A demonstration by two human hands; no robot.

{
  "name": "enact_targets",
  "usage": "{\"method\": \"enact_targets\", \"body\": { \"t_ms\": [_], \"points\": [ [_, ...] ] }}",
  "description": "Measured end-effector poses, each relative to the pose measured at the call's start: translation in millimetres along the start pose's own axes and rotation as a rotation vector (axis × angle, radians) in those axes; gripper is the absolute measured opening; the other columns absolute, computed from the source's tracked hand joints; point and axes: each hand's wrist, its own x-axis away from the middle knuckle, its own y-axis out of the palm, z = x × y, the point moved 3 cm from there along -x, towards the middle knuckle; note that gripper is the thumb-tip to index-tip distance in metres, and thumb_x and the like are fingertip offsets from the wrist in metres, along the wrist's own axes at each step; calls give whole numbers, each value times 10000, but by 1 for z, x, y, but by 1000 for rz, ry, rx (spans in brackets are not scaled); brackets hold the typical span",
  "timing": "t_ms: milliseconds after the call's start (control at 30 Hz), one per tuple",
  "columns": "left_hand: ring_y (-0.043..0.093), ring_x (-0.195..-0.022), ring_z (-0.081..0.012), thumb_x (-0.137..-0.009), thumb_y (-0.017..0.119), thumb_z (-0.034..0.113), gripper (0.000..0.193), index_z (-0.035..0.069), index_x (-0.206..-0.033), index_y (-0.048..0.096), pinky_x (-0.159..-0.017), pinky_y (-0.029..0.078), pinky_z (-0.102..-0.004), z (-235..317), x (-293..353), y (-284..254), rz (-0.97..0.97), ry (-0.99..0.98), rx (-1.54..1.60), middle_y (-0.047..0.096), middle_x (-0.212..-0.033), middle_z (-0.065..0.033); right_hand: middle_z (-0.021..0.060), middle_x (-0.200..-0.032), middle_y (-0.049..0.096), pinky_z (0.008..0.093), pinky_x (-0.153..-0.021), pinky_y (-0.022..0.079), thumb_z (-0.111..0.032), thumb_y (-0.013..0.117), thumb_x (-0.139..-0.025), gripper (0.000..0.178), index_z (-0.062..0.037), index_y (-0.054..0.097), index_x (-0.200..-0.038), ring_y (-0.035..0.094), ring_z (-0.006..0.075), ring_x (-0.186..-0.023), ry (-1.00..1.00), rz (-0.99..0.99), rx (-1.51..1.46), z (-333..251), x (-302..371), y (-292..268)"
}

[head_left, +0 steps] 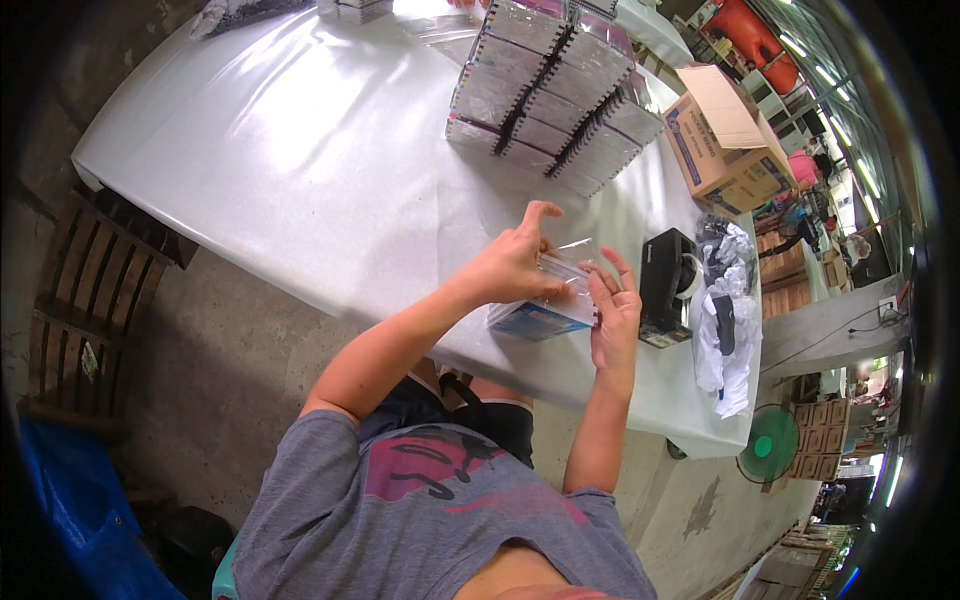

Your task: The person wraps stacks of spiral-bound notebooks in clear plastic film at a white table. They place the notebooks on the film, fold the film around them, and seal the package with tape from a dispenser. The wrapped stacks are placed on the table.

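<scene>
— What's lying on the table point(300, 160)?
— A small packet point(540, 315) is sitting at its near edge between both hands. The tape dispenser point(665, 285) is resting just right of it, and stacked packs point(550, 95) are standing behind.

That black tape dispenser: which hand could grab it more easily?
The right hand, probably. It is at the end of the small pack right beside the dispenser; the left hand lies on the pack's top, farther away.
</scene>
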Motion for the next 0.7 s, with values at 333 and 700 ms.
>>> {"method": "enact_targets", "body": {
  "t_ms": [333,700],
  "points": [
    [458,-1134,-240,-630,798,468,938,74,-1347,338,-934,315,-390,40,1,-19,688,331,-397,538,-1086,-133,119,-988,621,323,-829,497,-26,798,-666,1019,-84,134,-1437,611,185,-905,6,-117,219,-14,-4,14],
    [642,-824,-269,-648,777,367,576,-44,-1017,612,-753,490,-339,-23,4,8,-81,-95,138,662,-893,-178,148,-1079,627,316,-920,401,-271,576,-905,579,-39,324,-1371,581,204,-1027,149,-193,218,5,-21,-12]
  ]
}}
